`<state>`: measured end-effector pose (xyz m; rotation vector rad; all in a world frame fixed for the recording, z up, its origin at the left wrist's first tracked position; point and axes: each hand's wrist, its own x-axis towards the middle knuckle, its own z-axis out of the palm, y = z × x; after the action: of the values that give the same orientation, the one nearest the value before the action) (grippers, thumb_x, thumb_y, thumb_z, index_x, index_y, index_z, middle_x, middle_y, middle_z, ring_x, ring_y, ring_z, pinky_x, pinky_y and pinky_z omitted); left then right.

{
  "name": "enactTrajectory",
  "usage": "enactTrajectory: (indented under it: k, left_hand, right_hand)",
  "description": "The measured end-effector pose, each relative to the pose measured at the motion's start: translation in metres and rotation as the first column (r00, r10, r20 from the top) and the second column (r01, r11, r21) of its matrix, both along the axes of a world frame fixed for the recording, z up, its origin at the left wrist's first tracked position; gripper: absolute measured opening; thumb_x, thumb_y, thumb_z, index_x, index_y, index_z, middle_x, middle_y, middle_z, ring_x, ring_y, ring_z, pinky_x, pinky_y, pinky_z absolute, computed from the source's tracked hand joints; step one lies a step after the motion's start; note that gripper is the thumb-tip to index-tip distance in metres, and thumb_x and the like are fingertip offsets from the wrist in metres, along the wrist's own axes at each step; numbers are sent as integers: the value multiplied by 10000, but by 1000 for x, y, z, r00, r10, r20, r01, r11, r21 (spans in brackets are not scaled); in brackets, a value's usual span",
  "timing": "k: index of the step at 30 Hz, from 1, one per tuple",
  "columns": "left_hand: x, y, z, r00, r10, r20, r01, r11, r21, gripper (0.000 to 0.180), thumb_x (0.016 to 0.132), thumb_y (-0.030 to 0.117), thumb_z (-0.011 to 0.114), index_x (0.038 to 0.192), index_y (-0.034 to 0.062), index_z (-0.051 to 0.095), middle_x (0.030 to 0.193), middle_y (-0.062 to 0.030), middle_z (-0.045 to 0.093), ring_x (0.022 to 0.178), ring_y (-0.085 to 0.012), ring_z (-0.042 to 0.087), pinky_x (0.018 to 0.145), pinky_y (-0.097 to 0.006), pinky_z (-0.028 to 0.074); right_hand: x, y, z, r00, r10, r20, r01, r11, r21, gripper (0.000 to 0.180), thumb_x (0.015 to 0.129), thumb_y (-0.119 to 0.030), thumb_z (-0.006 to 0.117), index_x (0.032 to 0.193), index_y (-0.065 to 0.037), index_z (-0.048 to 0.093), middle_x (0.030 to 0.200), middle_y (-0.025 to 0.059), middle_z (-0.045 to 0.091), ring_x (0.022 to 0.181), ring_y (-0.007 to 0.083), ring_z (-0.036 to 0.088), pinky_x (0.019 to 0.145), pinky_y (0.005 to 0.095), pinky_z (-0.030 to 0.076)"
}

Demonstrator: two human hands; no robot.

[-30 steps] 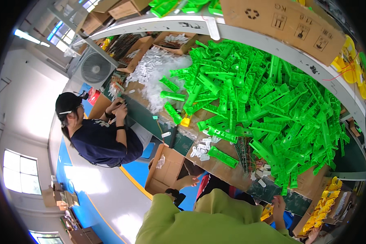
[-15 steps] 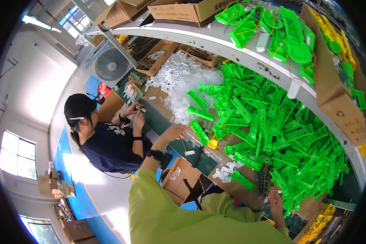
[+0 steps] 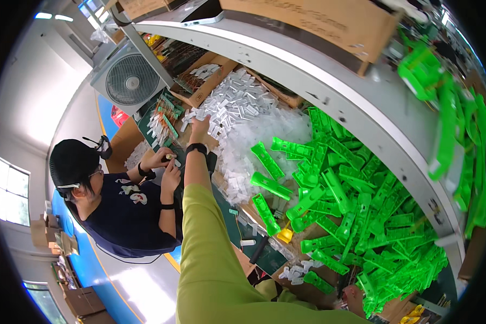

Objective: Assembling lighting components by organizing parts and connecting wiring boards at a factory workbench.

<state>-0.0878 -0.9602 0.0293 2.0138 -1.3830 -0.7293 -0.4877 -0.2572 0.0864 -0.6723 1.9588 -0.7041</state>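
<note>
My left hand (image 3: 200, 127), with a dark band at its wrist, reaches far out to the near left edge of a heap of small white plastic parts (image 3: 240, 97). Its fingers are closed at a white part (image 3: 201, 114) there. Low in the view, my right hand (image 3: 355, 298) is curled beside the near edge of a big pile of green plastic housings (image 3: 383, 237). What it holds, if anything, is too small to make out. Between the white heap and the housings lies a mound of translucent plastic pieces (image 3: 264, 129).
A co-worker (image 3: 127, 210) sits at the left, both hands on a small part. Wired boards (image 3: 164, 119) lie near them. A grey shelf (image 3: 318, 81) curves above the bench, bearing cartons and more housings. On the bench are a yellow piece (image 3: 285, 235) and a black bar (image 3: 260, 248).
My left hand has moved away and left, from above the bench's near edge to the white heap. My right hand stays by the housings, now lower in view. The whole view has shifted.
</note>
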Motion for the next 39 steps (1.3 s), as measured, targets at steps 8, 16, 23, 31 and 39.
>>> enactTrajectory:
  k: [8, 16, 23, 31, 39]
  left_hand:
    - [34, -41, 36, 977, -65, 203, 63, 998, 18, 831, 741, 268, 602, 1334, 47, 63, 1363, -271, 49, 1142, -408, 363, 927, -401, 358]
    - [45, -92, 2, 866, -229, 444, 240, 970, 33, 845, 741, 250, 565, 1341, 57, 3, 1393, -200, 40, 1068, -369, 456, 856, -396, 414]
    - [20, -109, 6, 873, -146, 466, 106, 988, 112, 797, 732, 344, 578, 1311, 29, 130, 1329, -312, 24, 998, -499, 448, 899, -465, 361]
    - [49, -126, -6, 935, 237, 264, -190, 963, -192, 495, 779, 364, 512, 979, -90, 519, 938, -303, 525, 853, -389, 553, 727, -448, 452]
    - [67, -140, -8, 864, 255, -435, -202, 966, 164, 230, 755, 142, 499, 850, -65, 534, 812, -169, 611, 668, -289, 618, 506, -315, 531]
  right_hand:
    - [42, -103, 66, 912, -249, 325, 165, 950, 265, 253, 865, -373, 453, 832, -125, 417, 647, -5, 310, 557, 117, 257, 554, 328, 294]
    - [51, -131, 56, 978, -133, 164, 93, 969, 230, 255, 869, -327, 435, 771, -91, 437, 633, 12, 360, 552, 131, 299, 519, 294, 284]
    - [58, -153, 51, 995, -71, 71, 49, 960, 277, 247, 864, -310, 439, 772, -82, 444, 641, 18, 377, 560, 140, 318, 519, 300, 291]
    - [61, -164, 48, 998, 50, 30, -57, 949, 311, 238, 859, -294, 444, 773, -72, 451, 649, 23, 394, 568, 150, 338, 520, 306, 297]
    - [52, -155, 39, 996, -42, 78, 14, 943, 331, 234, 856, -288, 449, 900, -62, 492, 705, 33, 429, 595, 147, 370, 544, 288, 341]
